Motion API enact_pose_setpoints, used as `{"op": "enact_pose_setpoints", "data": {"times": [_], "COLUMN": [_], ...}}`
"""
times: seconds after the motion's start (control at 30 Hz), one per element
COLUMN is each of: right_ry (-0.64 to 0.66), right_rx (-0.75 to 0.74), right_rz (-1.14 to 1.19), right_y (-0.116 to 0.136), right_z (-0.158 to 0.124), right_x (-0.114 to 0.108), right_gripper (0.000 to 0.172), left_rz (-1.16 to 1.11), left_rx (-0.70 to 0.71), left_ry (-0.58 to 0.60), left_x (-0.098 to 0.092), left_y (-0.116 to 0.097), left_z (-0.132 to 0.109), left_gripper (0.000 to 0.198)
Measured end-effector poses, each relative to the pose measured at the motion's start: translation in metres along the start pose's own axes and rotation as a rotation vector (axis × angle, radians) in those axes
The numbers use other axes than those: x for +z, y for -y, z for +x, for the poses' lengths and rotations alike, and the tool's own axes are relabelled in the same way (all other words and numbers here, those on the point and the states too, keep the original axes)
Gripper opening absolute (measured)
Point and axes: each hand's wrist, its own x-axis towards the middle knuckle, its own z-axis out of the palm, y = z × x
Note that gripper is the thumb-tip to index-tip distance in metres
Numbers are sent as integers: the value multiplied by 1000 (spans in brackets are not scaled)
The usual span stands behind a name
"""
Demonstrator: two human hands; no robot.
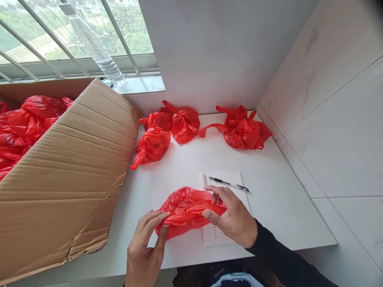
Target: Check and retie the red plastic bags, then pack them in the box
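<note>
A crumpled red plastic bag (188,209) lies near the front of the white table, its top loosely gathered; what is inside cannot be seen. At its left end, my left hand (146,239) has the edge of the plastic between thumb and fingers. Over the right end hovers my right hand (231,217), thumb and fingers spread apart. Under that hand and partly beneath the bag is an open notebook (220,237) with small handwritten marks. A black-and-clear pen (229,183) rests across the upper part of its page.
Several knotted red bags stand along the wall, including one bag (152,145) at left and a cluster (243,129) at right. A large cardboard box (74,171) full of red bags takes up the left side. On the windowsill is a clear bottle (98,52).
</note>
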Motion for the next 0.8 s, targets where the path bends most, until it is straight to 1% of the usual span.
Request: {"op": "enact_pose_setpoints", "data": {"times": [0.07,0.1,0.17,0.2,0.23,0.27,0.3,0.37,0.4,0.43,0.47,0.5,0.57,0.63,0.67,0.73,0.8], "right_ry": [54,42,-41,-86,-115,-125,-117,-83,-71,-68,-75,-88,-126,-148,-150,-175,-268], "right_rx": [-22,-15,34,63,84,94,94,85,85,92,106,126,171,205,213,185,83], "right_rz": [2,16,56,74,88,100,111,135,151,168,186,204,225,206,185,119,43], "right_y": [4,6,7,7,7,8,8,11,12,13,14,13,9,5,5,9,21], "right_z": [2,3,5,6,7,7,6,5,4,3,3,3,3,3,2,0,-3], "right_x": [2,2,-1,-3,-4,-6,-6,-6,-5,-5,-4,-5,-8,-13,-16,-20,-21], "right_gripper": [25,24,27,26,25,25,25,24,23,23,23,23,25,27,27,22,12], "left_rz": [-13,-4,44,63,63,51,40,56,84,110,121,108,64,32,9,-62,-141], "left_rx": [-54,-119,-307,-391,-434,-429,-374,-188,-91,-18,24,35,-24,-154,-221,-308,-292], "left_ry": [-38,-90,-205,-243,-256,-233,-198,-122,-99,-90,-108,-151,-286,-382,-396,-369,-334], "left_x": [0,-3,-10,-14,-17,-19,-19,-16,-13,-11,-9,-9,-13,-21,-25,-32,-36], "left_y": [-2,-1,2,4,4,3,0,-8,-13,-16,-19,-20,-20,-18,-17,-18,-22], "left_z": [0,0,-3,-5,-6,-8,-8,-6,-4,-3,-1,1,1,0,-1,-3,-4], "left_gripper": [20,19,25,30,34,38,43,53,51,44,35,28,20,16,14,13,13]}}
